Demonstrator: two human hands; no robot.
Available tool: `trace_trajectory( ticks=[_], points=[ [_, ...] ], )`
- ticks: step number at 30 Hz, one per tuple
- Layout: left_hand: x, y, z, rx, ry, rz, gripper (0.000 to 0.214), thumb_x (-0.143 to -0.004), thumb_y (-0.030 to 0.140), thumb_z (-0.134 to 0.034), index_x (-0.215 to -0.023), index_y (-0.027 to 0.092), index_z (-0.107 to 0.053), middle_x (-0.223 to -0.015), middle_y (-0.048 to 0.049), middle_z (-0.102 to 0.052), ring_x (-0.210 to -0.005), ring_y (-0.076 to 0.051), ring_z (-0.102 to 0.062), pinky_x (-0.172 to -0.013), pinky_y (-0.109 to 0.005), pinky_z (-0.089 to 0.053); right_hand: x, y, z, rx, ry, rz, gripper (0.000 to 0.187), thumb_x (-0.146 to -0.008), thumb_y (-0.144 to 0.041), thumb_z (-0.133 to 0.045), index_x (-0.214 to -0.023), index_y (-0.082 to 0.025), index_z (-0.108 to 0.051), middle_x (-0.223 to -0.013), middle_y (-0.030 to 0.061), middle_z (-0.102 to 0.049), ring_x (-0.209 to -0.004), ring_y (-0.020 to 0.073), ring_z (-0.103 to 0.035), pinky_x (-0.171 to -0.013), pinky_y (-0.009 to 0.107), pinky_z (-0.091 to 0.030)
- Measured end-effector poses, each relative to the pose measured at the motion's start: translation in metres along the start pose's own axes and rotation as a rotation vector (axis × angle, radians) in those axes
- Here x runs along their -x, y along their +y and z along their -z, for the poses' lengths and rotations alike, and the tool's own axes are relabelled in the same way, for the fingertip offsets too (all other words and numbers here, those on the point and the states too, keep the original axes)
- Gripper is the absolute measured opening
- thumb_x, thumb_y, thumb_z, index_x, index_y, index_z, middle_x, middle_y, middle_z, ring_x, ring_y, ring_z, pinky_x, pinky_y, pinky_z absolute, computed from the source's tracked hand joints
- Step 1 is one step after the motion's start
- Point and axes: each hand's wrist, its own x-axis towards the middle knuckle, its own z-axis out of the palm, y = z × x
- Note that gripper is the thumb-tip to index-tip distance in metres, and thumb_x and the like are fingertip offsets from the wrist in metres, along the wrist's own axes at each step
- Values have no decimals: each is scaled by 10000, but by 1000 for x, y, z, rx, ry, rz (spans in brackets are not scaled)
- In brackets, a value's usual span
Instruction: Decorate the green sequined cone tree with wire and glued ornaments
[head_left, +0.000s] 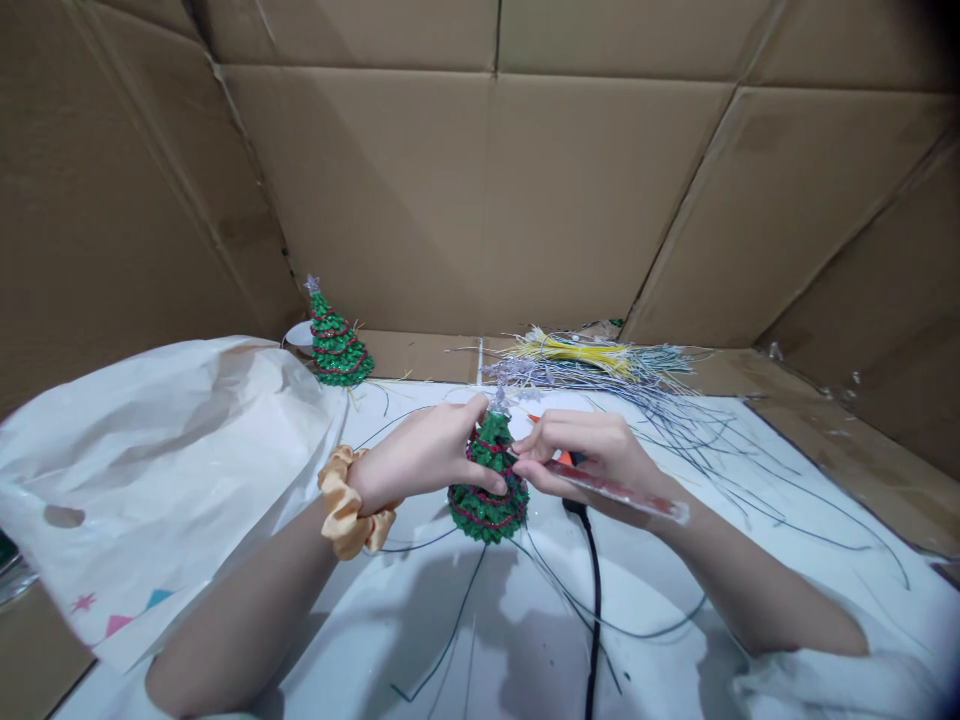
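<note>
A small green Christmas tree point(489, 495) with red bead garland and a clear star on top stands between my hands on the white table point(525, 640). My left hand point(420, 455), with an orange scrunchie point(346, 503) on its wrist, grips the tree's side between thumb and fingers. My right hand point(592, 455) pinches at the tree's right side and holds a thin red strip point(622, 492) that runs back along my palm.
A finished matching tree point(336, 345) stands at the back left. A bundle of yellow and silver wires point(600, 362) lies behind my hands, with strands spread right. A white plastic bag point(157, 460) fills the left. A black cable point(594, 600) runs toward me. Cardboard walls surround the table.
</note>
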Motion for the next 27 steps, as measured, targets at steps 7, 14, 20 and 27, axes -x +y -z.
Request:
trace_trajectory(
  ticks=[7, 14, 20, 27],
  points=[
    [0, -1, 0, 7, -3, -21, 542, -621, 670, -580, -845, 191, -463, -760, -25, -574, -659, -206, -552, -500, -254, -298, 4, 1, -5, 55, 57, 24, 188, -795, -165, -561, -608, -164, -542, -645, 42, -648, -554, 96, -563, -512, 213, -441],
    [-1, -1, -3, 20, -5, -17, 536, -626, 661, -584, -857, 189, -480, -763, -24, -570, -654, -201, -553, -509, -255, -315, -1, 3, 0, -393, 34, -404, 138, -783, -252, -607, -698, -148, -575, -683, 40, -657, -618, 112, -630, -542, 214, -501],
    [-1, 2, -2, 26, -29, -15, 540, -636, 658, -585, -879, 192, -467, -796, -32, -579, -684, -213, -557, -519, -262, -327, 2, 5, -12, -594, 149, -621, 169, -796, -280, -584, -732, -130, -628, -673, 50, -674, -612, 126, -652, -496, 201, -495],
    [-1, 0, -2, 9, -30, -13, 530, -644, 665, -576, -850, 192, -456, -779, -30, -565, -656, -202, -539, -511, -258, -312, 9, 0, -14, -274, 188, -310, 138, -770, -135, -555, -658, -160, -632, -738, 41, -660, -683, 118, -598, -600, 244, -486]
  ],
)
